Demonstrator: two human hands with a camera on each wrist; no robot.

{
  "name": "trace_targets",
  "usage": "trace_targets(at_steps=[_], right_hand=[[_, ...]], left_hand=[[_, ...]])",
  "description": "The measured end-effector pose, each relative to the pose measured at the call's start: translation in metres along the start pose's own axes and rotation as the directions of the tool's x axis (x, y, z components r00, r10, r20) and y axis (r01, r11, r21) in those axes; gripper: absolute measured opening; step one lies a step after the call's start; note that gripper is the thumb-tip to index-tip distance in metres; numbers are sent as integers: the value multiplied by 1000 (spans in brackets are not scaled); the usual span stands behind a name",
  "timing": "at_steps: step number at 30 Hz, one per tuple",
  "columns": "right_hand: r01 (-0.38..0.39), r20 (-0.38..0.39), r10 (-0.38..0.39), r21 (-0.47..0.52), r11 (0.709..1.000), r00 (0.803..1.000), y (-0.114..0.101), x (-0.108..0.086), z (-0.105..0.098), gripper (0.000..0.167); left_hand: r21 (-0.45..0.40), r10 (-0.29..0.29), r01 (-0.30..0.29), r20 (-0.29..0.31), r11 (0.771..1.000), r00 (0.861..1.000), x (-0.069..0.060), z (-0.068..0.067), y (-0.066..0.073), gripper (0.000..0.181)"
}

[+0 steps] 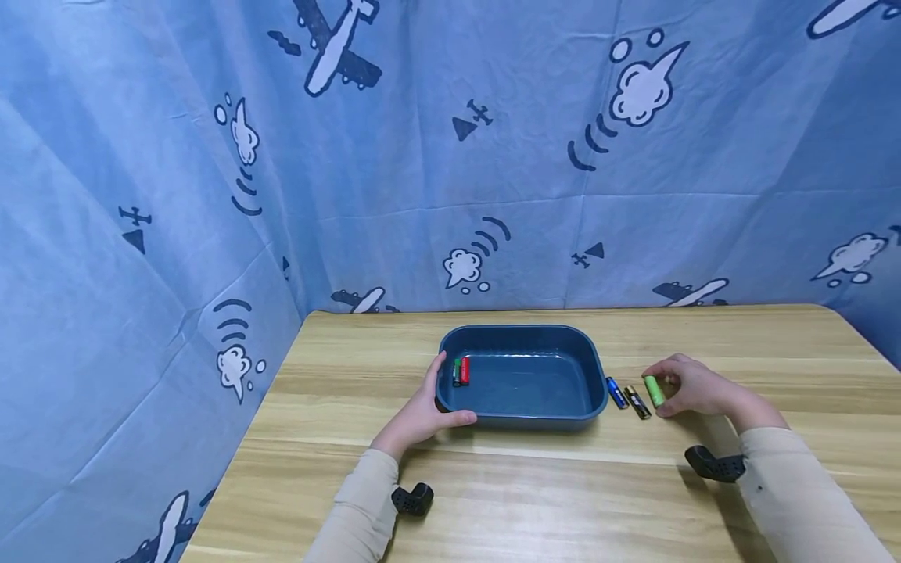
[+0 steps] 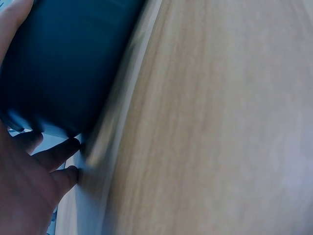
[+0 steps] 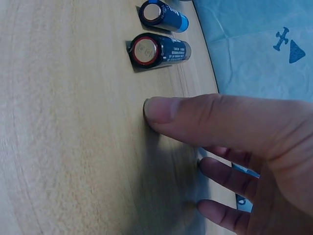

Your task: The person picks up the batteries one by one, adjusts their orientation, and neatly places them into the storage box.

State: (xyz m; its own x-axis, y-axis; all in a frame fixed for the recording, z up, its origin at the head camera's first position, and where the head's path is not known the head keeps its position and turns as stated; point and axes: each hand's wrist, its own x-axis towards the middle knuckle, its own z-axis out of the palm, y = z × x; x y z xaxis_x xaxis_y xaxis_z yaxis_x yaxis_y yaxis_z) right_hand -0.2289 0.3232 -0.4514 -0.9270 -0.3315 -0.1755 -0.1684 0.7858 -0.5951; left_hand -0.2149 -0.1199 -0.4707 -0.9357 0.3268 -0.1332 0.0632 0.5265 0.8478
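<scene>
A dark blue rectangular tub stands on the table, its near left corner held by my left hand. The thumb lies along the front wall and the fingers along the left end, also seen against the tub in the left wrist view. A green-and-black battery and a red battery lie side by side inside. To the tub's right, my right hand pinches a light green battery at its ends. Beside it lie a black-and-gold battery and a blue battery.
The wooden table ends at the back against a blue curtain printed with planes and clouds. More curtain hangs along the left side. Each wrist wears a small black device, such as the one on the right.
</scene>
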Motion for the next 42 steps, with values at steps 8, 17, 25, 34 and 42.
trace_targets(at_steps=[8,17,25,34,42], right_hand=[[-11,-8,11,-17,1000,1000,-2,-1,0,61],[-24,14,24,27,999,1000,-2,2,-4,65],[-36,8,35,42,998,999,-9,2,-10,66],[-6,-14,6,35,999,1000,-18,3,-17,65],[49,-71,-51,-19,999,996,-27,2,-22,62]], left_hand=[[-4,6,-6,1,1000,1000,0,0,-2,106],[2,12,-12,4,1000,1000,0,0,-1,106],[1,24,-24,2,1000,1000,0,0,-1,107],[0,20,-20,2,1000,1000,0,0,-2,106],[1,9,-9,-1,1000,1000,0,1,-1,106]])
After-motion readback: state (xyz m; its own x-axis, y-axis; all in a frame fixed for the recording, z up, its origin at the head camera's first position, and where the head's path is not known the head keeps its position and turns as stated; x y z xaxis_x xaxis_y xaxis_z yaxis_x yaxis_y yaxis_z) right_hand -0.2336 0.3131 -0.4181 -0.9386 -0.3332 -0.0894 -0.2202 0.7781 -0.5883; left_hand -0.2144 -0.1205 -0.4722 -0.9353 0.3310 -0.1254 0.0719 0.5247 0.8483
